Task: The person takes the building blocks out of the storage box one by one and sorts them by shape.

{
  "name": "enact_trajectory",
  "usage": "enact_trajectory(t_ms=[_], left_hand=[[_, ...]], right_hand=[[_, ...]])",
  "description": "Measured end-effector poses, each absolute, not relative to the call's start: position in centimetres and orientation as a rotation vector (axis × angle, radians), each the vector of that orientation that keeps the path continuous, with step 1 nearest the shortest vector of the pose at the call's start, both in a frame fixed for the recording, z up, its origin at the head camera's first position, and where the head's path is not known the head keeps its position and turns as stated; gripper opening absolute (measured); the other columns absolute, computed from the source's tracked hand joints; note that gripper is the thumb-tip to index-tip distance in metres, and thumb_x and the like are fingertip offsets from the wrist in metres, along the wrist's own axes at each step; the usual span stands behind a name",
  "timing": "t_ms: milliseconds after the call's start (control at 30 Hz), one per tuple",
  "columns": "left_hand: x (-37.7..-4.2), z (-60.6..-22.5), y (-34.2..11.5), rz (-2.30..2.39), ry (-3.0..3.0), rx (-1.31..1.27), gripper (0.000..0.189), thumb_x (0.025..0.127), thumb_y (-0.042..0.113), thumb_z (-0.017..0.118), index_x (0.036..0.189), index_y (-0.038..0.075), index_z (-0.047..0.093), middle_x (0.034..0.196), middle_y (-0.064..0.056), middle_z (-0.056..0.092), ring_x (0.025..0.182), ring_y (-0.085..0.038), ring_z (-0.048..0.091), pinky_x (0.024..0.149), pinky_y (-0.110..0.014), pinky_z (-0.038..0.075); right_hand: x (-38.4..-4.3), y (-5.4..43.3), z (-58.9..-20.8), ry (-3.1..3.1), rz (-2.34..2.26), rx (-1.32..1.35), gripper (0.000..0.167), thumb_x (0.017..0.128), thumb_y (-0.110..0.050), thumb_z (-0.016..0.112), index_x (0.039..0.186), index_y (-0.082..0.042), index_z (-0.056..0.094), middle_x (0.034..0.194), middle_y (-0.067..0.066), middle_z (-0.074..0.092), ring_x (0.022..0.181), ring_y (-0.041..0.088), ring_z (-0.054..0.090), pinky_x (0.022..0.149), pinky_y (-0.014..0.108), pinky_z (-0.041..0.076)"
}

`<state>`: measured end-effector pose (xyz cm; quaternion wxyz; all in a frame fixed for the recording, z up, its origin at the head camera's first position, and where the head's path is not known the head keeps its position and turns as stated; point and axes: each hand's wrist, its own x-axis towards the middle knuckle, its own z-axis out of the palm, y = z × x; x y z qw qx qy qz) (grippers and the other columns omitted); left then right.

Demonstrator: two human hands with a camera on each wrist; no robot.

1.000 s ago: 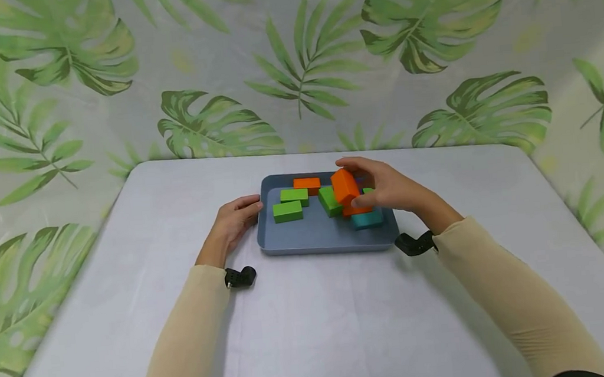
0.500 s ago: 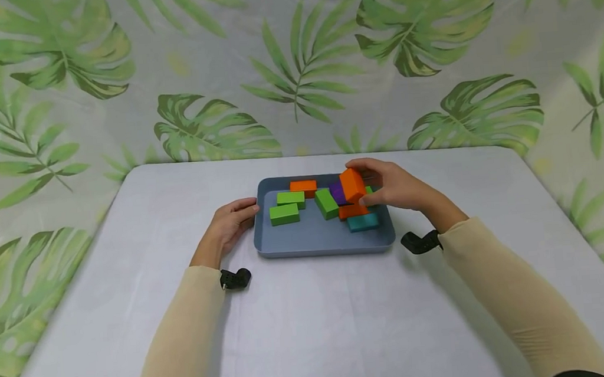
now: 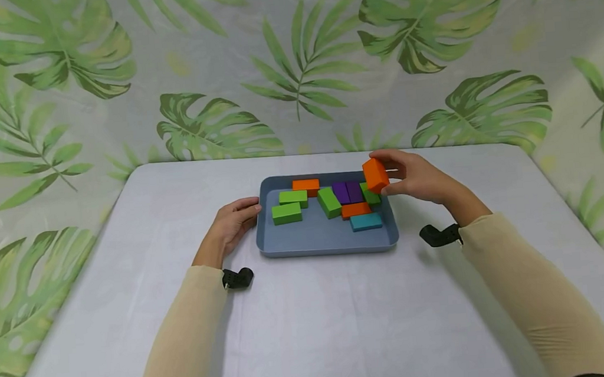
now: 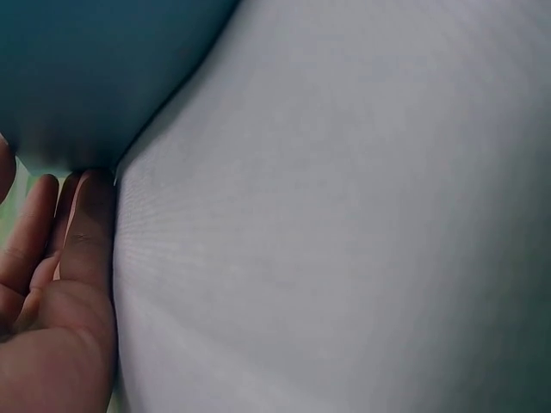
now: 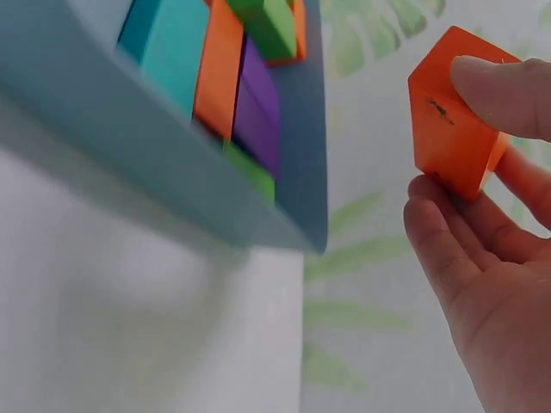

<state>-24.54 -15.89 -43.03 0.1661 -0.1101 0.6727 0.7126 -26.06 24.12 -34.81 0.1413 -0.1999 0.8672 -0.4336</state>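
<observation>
My right hand [image 3: 412, 174] pinches an orange block [image 3: 375, 175] between thumb and fingers, raised over the back right corner of the grey-blue tray [image 3: 306, 241]. In the right wrist view, the thumb presses one face of this block [image 5: 452, 112] and the fingertips support it from below. My left hand [image 3: 232, 223] rests at the tray's left side. Seen from the left wrist, its fairly straight fingers [image 4: 86, 228] touch the tray's outer wall [image 4: 95, 95]. Under the held block, a green block [image 3: 370, 195] stands near the tray's right wall.
Inside the tray lie two purple blocks [image 3: 347, 192], an orange block [image 3: 356, 210], a teal block [image 3: 365, 222], a tilted green block [image 3: 329, 203], two green blocks [image 3: 287, 214] at left and another orange block [image 3: 306, 187] at the back. A white cloth [image 3: 313, 329] covers the table.
My right hand has carried the orange block rightward and slightly up, uncovering the purple blocks and the green block by the right wall. The left hand stays at the tray's left side.
</observation>
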Motion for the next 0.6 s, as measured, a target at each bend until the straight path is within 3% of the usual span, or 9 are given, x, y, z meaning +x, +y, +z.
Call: enact_trajectory(t_ms=[433, 600], left_hand=[[-24.6, -42.9, -15.9, 2.033, 1.916, -0.313, 0.049, 0.099, 0.011, 0.059, 0.146, 0.004, 0.047, 0.15, -0.014, 0.048, 0.129, -0.015, 0.052, 0.118, -0.033, 0.04], [-24.5, -43.1, -15.9, 2.046, 1.906, -0.321, 0.047, 0.099, 0.01, 0.059, 0.145, 0.003, 0.048, 0.148, -0.013, 0.049, 0.129, -0.016, 0.051, 0.117, -0.034, 0.04]], right_hand=[[-27.0, 27.5, -36.8, 2.551, -1.255, -0.385, 0.075, 0.09, -0.004, 0.069, 0.154, -0.01, 0.032, 0.153, 0.018, 0.041, 0.139, 0.038, 0.043, 0.112, 0.05, 0.045], [-27.4, 27.7, -37.6, 2.579, -1.224, -0.362, 0.076, 0.09, -0.006, 0.07, 0.154, -0.005, 0.029, 0.152, 0.023, 0.041, 0.137, 0.042, 0.043, 0.113, 0.055, 0.043]])
